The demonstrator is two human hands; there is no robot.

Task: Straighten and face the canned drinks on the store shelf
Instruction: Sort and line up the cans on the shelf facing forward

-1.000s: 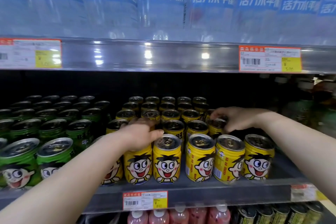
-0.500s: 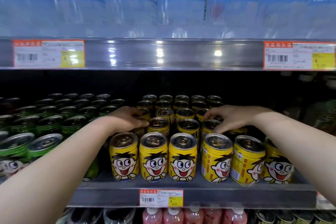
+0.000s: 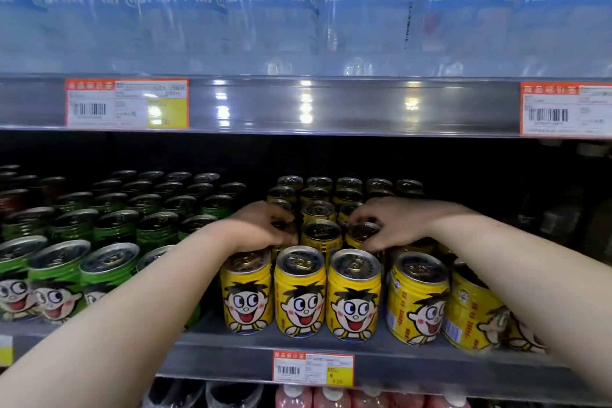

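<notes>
We record a store shelf (image 3: pixel 231 356) across the lower half of the frame. Yellow cans (image 3: pixel 299 291) with a cartoon face stand in rows at centre and centre right.

Front row: 5 cans. The 3 at the left face squarely forward. The 4th can (image 3: pixel 419 298) is turned, its face angled to the right. The 5th can (image 3: pixel 470 311) is turned further and partly hidden behind the right forearm.

The left hand (image 3: pixel 261 228) reaches over the front row at centre. Its grip is curled down over the left second-row can (image 3: pixel 284 231), which is largely hidden beneath the fingers. The right hand (image 3: pixel 394 225) is beside it at centre right, with its grip curled round the rim of the right second-row can (image 3: pixel 362 233). 1 uncovered can (image 3: pixel 321 235) stands between the 2 hands.

Green cans (image 3: pixel 109 275) fill the left of the same shelf. A price tag (image 3: pixel 313 368) sits on the shelf edge at lower centre. Blue-labelled bottles (image 3: pixel 265 10) line the shelf above, and pink bottles (image 3: pixel 331 397) show at the bottom edge.
</notes>
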